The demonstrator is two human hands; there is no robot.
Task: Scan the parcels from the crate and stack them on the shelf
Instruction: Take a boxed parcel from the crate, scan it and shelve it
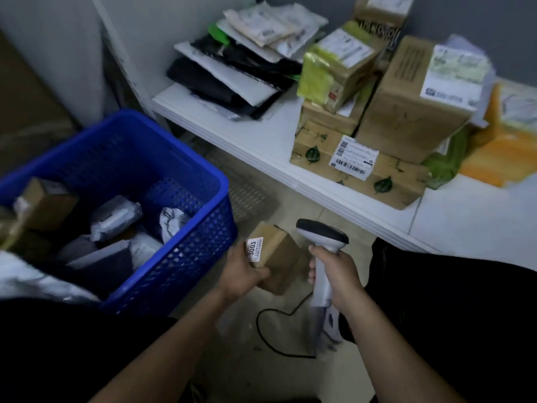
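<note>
My left hand (242,276) grips a small brown cardboard parcel (280,255) with a white label reading 3003, held low over the floor. Just to its right, my right hand (338,276) grips the handle of a white barcode scanner (321,237) whose dark head points up and away. The blue plastic crate (186,254) stands at the left with several grey bags and a brown box inside. The white shelf (261,135) runs across the back.
On the shelf lie a pile of black and white mailer bags (232,71), stacked cardboard boxes (406,112) and orange and green bags (494,152) at the right. The scanner's black cable (267,333) loops on the tiled floor between my arms.
</note>
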